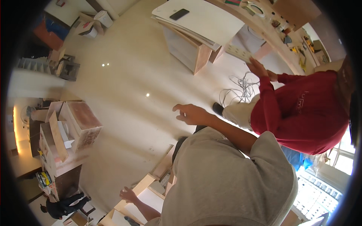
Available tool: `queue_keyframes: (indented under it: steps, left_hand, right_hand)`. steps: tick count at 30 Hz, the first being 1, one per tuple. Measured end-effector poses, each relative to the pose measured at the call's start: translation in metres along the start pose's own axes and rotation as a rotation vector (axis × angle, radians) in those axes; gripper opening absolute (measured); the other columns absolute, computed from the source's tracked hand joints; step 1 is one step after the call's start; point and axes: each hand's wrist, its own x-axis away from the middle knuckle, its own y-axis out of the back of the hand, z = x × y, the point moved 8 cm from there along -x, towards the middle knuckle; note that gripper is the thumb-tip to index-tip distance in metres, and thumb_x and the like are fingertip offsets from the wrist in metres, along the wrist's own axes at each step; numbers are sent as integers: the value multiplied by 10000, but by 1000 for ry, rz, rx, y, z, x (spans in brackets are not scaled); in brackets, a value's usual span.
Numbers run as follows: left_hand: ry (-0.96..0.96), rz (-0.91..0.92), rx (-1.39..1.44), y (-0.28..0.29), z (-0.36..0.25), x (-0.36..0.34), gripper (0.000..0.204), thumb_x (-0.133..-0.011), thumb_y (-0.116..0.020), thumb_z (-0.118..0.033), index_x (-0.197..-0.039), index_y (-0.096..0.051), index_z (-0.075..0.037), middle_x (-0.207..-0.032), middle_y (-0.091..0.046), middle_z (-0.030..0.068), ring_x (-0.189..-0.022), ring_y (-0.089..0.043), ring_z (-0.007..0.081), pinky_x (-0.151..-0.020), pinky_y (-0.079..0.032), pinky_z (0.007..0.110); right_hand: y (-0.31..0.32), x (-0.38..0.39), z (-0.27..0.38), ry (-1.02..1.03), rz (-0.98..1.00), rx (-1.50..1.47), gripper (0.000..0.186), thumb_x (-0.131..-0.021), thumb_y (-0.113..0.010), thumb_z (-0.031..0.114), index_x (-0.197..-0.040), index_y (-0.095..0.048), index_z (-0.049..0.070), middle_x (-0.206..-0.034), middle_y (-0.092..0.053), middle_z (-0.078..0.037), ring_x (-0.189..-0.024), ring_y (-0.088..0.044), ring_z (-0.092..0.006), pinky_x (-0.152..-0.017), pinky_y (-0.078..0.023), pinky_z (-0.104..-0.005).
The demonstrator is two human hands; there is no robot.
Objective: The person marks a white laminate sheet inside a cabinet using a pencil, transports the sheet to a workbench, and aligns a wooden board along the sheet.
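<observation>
My right hand (194, 114) hangs in the air over the pale floor, its fingers loosely bent and apart, holding nothing. To the lower left, my left hand (129, 194) hovers beside the wooden-edged box frame (145, 184) with white panels that lies along my left side. Its fingers are slightly bent, and I see nothing in them. A co-worker in a red sweatshirt (298, 109) stands to my right. That person's hand (258, 69) is at one end of a long pale strip (238, 53) with rows of small holes.
Stacked white boards (203, 19) bear a black phone (179, 14). Grey cable (241, 88) lies tangled near the co-worker's feet. A cluttered workbench (279, 45) runs along the far right. Worn boxes (81, 124) stand at left. Another person (62, 206) bends at lower left.
</observation>
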Motion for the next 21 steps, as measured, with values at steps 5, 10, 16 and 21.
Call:
queue_keyframes:
  steps: [5,10,16,21]
  left_hand:
    - [-315,-91,-17,23,-111,-43,493,-1002,-640,-512,-1293,-700,-118,-1394,-629,144,-1287,-620,385,-976,-530,656]
    - [-736,28,-65,-1,-268,-14,428,-974,-691,-452,-1263,-714,-137,-1454,-606,143,-1359,-569,390,-1079,-426,736]
    - [-1167,499,-66,-70,-395,145,386,-970,-693,-466,-1210,-749,-169,-1320,-673,114,-1341,-584,371,-1081,-417,745]
    - [-1652,753,-7,-188,-376,258,372,-989,-661,-448,-1028,-791,-101,-1076,-766,218,-1077,-713,424,-999,-562,511]
  right_hand:
    - [-17,51,-54,-163,-91,56,389,-1009,-682,254,-1347,-615,73,-1037,-744,-150,-989,-710,-352,-864,-548,-482]
    - [-69,133,-79,-396,-77,-59,440,-1005,-678,327,-1371,-648,86,-1160,-740,-176,-1117,-703,-376,-982,-534,-500]
    - [-117,233,-139,-529,-21,-2,505,-1015,-632,422,-1413,-657,112,-1372,-683,-194,-1287,-642,-376,-1100,-501,-495]
    - [-101,314,-173,-455,25,126,435,-1018,-615,442,-1298,-722,126,-1373,-696,-177,-1256,-666,-376,-1063,-521,-505]
